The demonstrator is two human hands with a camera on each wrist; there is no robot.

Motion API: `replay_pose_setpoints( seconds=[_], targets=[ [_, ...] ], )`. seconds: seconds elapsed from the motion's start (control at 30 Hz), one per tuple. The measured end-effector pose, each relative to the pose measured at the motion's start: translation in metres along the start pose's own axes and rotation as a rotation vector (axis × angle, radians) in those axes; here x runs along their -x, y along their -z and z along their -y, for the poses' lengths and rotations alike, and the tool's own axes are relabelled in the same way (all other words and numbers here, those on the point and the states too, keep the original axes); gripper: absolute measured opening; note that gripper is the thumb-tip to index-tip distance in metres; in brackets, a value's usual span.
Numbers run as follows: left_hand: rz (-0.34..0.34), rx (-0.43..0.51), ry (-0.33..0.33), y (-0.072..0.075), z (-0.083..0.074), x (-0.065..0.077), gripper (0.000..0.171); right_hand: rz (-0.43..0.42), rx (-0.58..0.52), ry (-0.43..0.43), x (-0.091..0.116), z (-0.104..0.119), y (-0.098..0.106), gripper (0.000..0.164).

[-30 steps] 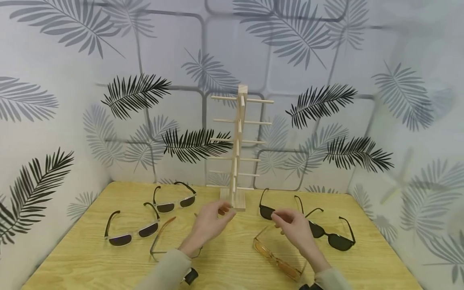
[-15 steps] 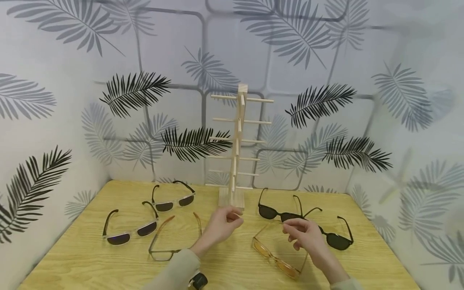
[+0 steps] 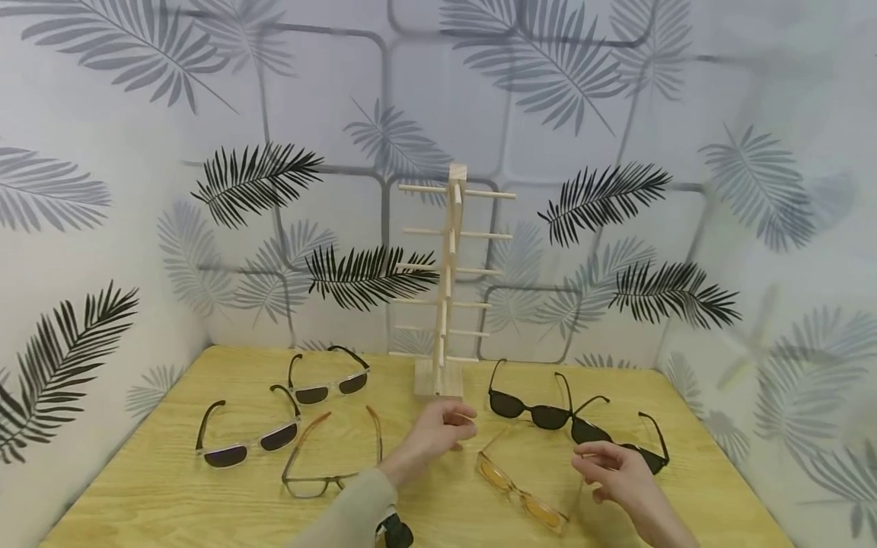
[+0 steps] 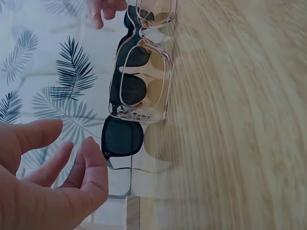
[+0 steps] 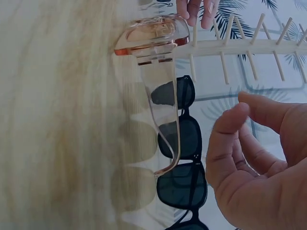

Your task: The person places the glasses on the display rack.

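Between the left hand (image 3: 437,434) and the right hand (image 3: 622,478), both with loosely bent fingers holding nothing, the orange glasses (image 3: 524,498) lay on the table (image 3: 445,521), seemingly light, stiff and slippery, likely best taken by the bridge (image 3: 515,492) rather than the fragile arms (image 3: 495,439).

A left hand (image 4: 57,187) is being held with its thumb apart from its loosely bent fingers, near a lens of some black sunglasses (image 4: 122,136). Other dark lenses are being glimpsed through see-through glasses (image 4: 146,62) on a wooden table (image 4: 235,115). Fingertips of the right hand (image 4: 106,7) are being caught at the top edge, while a leaf-patterned wall (image 4: 48,62) is being shown behind.
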State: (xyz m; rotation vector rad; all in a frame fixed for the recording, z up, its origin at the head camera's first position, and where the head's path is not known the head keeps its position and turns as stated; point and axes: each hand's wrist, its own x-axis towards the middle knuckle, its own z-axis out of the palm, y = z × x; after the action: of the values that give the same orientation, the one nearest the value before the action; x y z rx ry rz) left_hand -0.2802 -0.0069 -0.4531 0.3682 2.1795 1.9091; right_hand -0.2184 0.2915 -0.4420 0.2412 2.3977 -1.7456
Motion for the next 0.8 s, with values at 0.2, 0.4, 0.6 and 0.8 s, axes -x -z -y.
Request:
replay_pose_setpoints(
  seconds=[0.2,0.4,0.6,0.8],
  targets=[
    [0.042,0.030,0.085,0.000,-0.002,-0.007,0.024,0.166,-0.099,-0.016,0.010,-0.012,0.016,0.036],
    [0.103,0.066,0.173,-0.001,0.001,-0.009,0.029,0.280,-0.166,-0.051,0.017,-0.027,0.020,0.029],
    [0.155,0.095,0.207,-0.005,0.006,-0.012,0.027,0.388,-0.126,-0.035,0.018,-0.034,0.018,0.040],
    [0.198,0.125,0.231,-0.008,0.014,-0.014,0.025,0.428,-0.119,-0.043,0.018,-0.038,0.013,0.041]
  ],
)
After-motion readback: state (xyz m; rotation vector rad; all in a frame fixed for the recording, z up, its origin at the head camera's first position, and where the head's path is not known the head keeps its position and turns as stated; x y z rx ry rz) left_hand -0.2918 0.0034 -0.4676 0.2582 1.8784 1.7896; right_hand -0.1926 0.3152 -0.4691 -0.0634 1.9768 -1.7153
